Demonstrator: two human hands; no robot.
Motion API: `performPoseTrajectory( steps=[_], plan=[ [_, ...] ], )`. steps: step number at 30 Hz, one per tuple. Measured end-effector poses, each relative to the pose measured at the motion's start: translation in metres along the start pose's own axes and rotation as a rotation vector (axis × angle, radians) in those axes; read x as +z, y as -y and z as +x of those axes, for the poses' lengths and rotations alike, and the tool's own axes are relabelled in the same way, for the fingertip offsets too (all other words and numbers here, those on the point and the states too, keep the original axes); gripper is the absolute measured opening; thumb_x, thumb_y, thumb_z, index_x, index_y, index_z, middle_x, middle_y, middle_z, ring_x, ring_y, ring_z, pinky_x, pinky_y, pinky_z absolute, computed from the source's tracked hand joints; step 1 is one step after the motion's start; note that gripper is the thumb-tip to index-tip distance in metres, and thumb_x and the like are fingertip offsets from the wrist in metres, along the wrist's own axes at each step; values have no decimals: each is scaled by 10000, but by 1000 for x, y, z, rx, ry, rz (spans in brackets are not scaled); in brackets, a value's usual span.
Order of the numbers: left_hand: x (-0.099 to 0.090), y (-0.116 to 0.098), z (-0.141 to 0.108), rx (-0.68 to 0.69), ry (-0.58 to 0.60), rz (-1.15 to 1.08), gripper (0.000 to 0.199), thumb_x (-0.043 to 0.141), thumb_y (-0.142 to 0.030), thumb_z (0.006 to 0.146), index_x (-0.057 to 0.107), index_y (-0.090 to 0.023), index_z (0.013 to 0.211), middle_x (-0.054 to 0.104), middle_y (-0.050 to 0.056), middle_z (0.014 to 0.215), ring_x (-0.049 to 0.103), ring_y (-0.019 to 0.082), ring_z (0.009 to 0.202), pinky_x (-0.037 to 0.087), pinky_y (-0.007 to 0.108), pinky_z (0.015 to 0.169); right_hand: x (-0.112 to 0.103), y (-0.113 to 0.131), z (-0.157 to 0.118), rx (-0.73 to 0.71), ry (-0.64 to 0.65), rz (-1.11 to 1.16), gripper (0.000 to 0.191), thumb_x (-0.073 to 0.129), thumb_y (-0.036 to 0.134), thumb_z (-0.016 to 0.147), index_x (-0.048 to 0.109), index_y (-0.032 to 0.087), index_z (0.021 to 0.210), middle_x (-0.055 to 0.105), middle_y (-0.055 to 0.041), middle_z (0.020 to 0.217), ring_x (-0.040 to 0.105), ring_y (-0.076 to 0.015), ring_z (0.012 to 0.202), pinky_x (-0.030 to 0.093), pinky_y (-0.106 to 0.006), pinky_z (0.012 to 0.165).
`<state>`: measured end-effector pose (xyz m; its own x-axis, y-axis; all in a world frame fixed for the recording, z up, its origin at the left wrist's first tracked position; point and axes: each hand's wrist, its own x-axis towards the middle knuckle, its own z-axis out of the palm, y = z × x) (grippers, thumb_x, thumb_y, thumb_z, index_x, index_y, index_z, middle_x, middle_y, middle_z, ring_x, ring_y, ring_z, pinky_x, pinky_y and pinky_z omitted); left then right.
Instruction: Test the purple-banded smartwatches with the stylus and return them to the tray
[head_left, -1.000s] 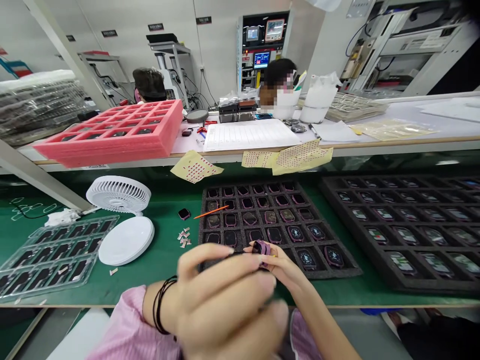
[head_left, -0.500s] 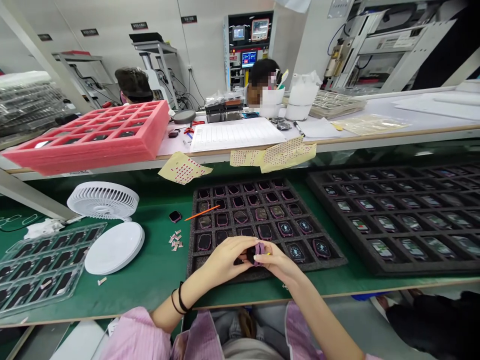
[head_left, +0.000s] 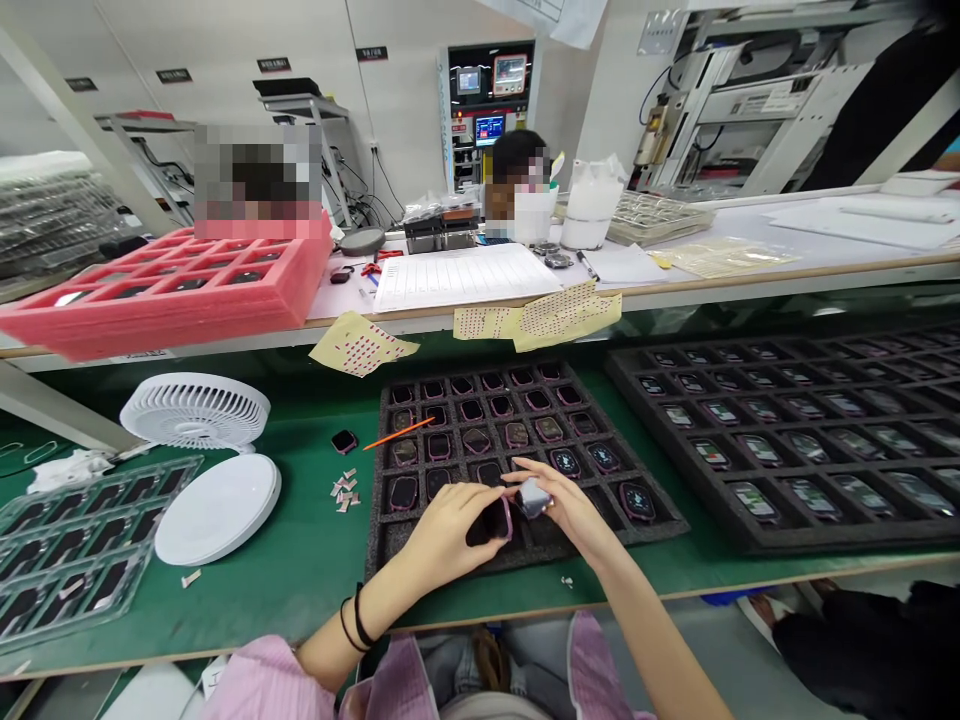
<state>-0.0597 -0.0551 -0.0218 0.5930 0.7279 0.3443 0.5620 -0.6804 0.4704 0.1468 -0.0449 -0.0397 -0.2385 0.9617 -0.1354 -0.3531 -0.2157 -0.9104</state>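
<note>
Pink striped sleeves [head_left: 262,685], 2 thin black bracelets [head_left: 358,620] on the left wrist [head_left: 334,640], grey jeans [head_left: 457,670]

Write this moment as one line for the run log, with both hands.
left hand: pink-framed smartwatch | right hand: small grey piece | above: black foam tray

The smartwatch [head_left: 495,522] in the left hand [head_left: 439,535] is black with a pink rim, and the small piece [head_left: 534,497] in the right hand [head_left: 574,505] is pale silver-grey. The near sleeve [head_left: 262,685] is pink with fine stripes. A black foam tray [head_left: 660,515] lies on a green mat [head_left: 300,530]. Far left, the foam tray [head_left: 176,310] is bright pink. A yellow sheet [head_left: 360,345] carries red dots.
</note>
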Motion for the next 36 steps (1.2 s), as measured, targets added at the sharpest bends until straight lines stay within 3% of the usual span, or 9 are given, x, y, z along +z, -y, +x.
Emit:
performPoseTrajectory(
  steps=[5, 10, 14, 20, 24, 27, 30, 33, 36],
  plan=[
    [10, 2, -5, -20, 164, 118, 405, 656, -320, 835, 550, -203, 1208, 627, 91, 1198, 590, 236, 1062, 478, 402, 898, -4, -14, 5, -124, 5, -275, 329, 628, 427, 817, 671, 217, 1066, 709, -61, 891, 664, -168, 730, 541, -323, 672],
    [4, 2, -6, -23, 176, 81, 311, 600, -322, 879, 577, -221, 1173, 620, 71, 1201, 572, 218, 1090, 455, 378, 915, 4, -24, 4, -310, -180, -499, 271, 591, 417, 851, 672, 215, 1013, 660, -56, 839, 623, -171, 700, 526, -289, 587],
    [8, -5, 0, 14, 160, 74, 295, 589, -323, 888, 565, -215, 1162, 632, 63, 1180, 568, 212, 1099, 440, 375, 923, 10, -22, 5, -375, -262, -514, 284, 563, 426, 876, 661, 218, 1043, 644, -47, 815, 605, -174, 677, 516, -298, 611],
    [39, -22, 22, 123, 194, 214, 197, 572, -267, 895, 587, -151, 1054, 663, 97, 1096, 593, 252, 1046, 469, 419, 859, 11, -20, 0, -385, -289, -515, 306, 517, 437, 904, 651, 221, 1074, 664, -53, 901, 626, -193, 793, 494, -346, 807],
    [47, -25, 33, 10, 170, 146, 114, 522, -222, 919, 612, -152, 931, 696, 98, 965, 633, 245, 935, 496, 407, 799, 0, -13, -13, -382, -283, -566, 290, 510, 401, 914, 625, 241, 1127, 665, -64, 1028, 629, -209, 927, 473, -368, 896],
    [42, -26, 37, -180, 103, -189, 108, 538, -238, 914, 615, -165, 930, 716, 66, 887, 664, 193, 815, 519, 328, 757, -11, -7, -22, -356, -203, -613, 284, 583, 375, 875, 641, 249, 1123, 683, -56, 1007, 637, -219, 934, 488, -380, 897],
    [38, -27, 37, -325, 134, -472, 130, 514, -227, 914, 618, -162, 958, 724, 40, 813, 676, 158, 714, 532, 262, 670, -20, -6, -25, -278, -116, -603, 240, 658, 365, 816, 702, 229, 1009, 716, -64, 977, 657, -239, 924, 520, -388, 864],
    [32, -26, 34, -334, 137, -410, 130, 538, -219, 888, 630, -164, 962, 722, 48, 870, 675, 169, 753, 542, 280, 694, -27, -11, -20, -246, -153, -484, 224, 705, 373, 769, 730, 211, 922, 735, -68, 921, 679, -243, 877, 554, -379, 808],
    [15, -12, 28, -290, 10, -139, 168, 562, -222, 875, 616, -171, 1026, 694, 71, 985, 651, 203, 872, 535, 345, 804, -31, -13, -14, -290, -187, -513, 210, 714, 363, 759, 744, 222, 913, 737, -59, 905, 679, -229, 834, 559, -367, 779]
  ],
)
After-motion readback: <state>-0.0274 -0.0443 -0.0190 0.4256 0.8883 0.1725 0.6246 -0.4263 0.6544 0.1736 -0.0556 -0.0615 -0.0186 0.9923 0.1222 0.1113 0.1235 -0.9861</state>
